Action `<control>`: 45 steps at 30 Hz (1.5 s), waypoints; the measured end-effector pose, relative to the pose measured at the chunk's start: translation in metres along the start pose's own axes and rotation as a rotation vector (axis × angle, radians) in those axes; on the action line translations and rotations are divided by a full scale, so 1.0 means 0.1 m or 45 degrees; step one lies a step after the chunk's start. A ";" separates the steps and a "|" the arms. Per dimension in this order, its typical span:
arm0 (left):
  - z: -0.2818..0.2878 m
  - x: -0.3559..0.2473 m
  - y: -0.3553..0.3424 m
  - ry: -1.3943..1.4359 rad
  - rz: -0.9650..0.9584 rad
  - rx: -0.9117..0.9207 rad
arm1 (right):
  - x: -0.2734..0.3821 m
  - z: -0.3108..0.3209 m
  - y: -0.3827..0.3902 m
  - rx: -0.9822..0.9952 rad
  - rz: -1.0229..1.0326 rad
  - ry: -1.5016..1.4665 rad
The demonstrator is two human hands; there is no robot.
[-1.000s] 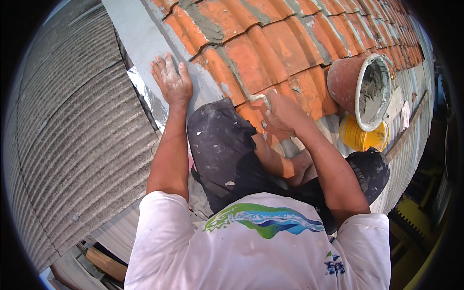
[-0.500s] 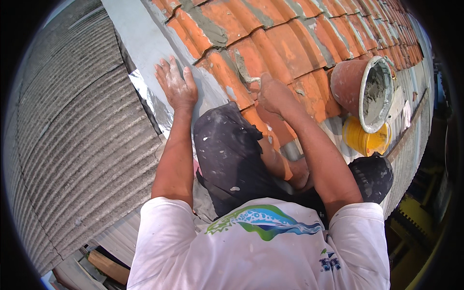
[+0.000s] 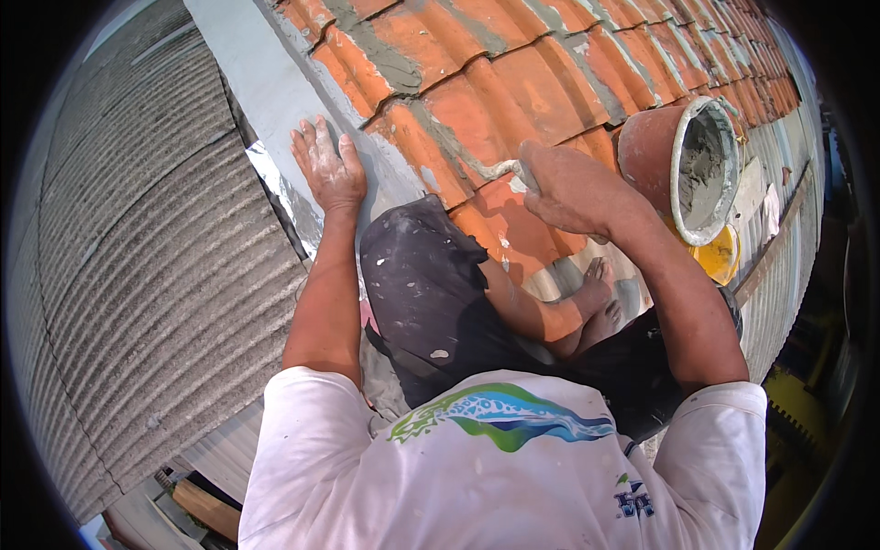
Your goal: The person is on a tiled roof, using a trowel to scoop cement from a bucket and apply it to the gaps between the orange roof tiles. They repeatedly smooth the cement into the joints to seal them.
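My left hand [image 3: 328,170], dusted with pale mortar, lies flat with its fingers spread on the smooth grey strip [image 3: 266,78] beside the tiles. My right hand [image 3: 573,188] is closed around the handle of a mortar-smeared trowel [image 3: 496,170]; its cranked neck points left, and its thin blade is hard to make out against the mortar. Below the trowel tip, wet grey mortar [image 3: 429,119] runs along a joint between the orange roof tiles [image 3: 541,87]. Right of my right hand, a tilted reddish bucket [image 3: 649,151] holds grey mortar [image 3: 701,174].
A yellow tub [image 3: 719,255] sits partly behind the bucket. Grey corrugated sheets [image 3: 156,275] cover the left side, with shiny foil [image 3: 270,174] along their edge. My bent knee [image 3: 417,247] and bare foot [image 3: 596,284] rest near the tiles. The right roof edge drops into shadow.
My right hand has moved right and toward me with the trowel. A strip of mortar now shows along the tile joint. My left hand stays flat on the grey strip.
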State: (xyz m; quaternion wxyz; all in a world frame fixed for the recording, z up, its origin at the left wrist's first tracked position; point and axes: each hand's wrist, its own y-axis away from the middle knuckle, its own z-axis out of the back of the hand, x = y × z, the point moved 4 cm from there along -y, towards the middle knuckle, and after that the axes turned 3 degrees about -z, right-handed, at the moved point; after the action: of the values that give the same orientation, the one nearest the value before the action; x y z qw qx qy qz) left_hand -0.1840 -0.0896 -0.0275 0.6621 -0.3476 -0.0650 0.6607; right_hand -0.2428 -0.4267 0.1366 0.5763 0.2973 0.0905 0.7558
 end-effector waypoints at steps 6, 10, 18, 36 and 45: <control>-0.04 0.05 0.02 -0.050 0.012 0.023 | -1.24 1.13 2.06 -0.757 -0.482 0.138; -0.10 0.07 0.02 -0.153 -0.008 0.054 | -2.07 1.23 2.63 -0.710 -0.938 0.648; -0.12 0.15 0.00 -0.256 0.013 0.122 | -3.12 0.52 1.36 -0.500 -0.795 0.550; -0.09 0.08 0.00 -0.298 -0.011 0.131 | -3.62 0.45 1.21 -0.113 -0.522 0.405; -0.11 0.12 0.00 -0.304 -0.021 0.128 | -3.57 0.43 1.28 -0.131 -0.431 0.397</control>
State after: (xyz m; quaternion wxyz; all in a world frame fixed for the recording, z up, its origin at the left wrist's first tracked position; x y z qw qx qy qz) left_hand -0.1765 -0.0828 -0.0404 0.6716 -0.2324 -0.1129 0.6944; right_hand -0.2663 -0.8063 0.1097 0.6883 0.1278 0.1884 0.6888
